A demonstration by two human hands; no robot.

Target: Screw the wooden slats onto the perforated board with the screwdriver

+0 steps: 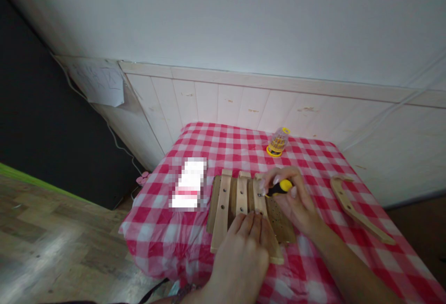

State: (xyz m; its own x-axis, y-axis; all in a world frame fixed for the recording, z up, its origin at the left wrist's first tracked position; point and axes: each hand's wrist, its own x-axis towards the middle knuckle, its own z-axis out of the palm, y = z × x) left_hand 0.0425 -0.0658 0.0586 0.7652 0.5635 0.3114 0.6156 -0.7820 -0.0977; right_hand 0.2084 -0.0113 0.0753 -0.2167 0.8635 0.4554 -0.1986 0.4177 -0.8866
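A slatted wooden panel (226, 204) lies on the table with the red-and-white checked cloth (223, 148). My left hand (244, 248) rests flat on the panel's near slats, fingers together and stretched out, pressing it down. My right hand (291, 197) is closed round a small screwdriver with a yellow and black handle (279, 188). Its tip points left at a slat near the panel's far right part.
A clear jar with a yellow base (278, 142) stands near the table's far edge. A curved wooden piece (355, 209) lies at the right. A blurred white and red item (190, 183) lies left of the panel. White panelled wall behind; wooden floor at left.
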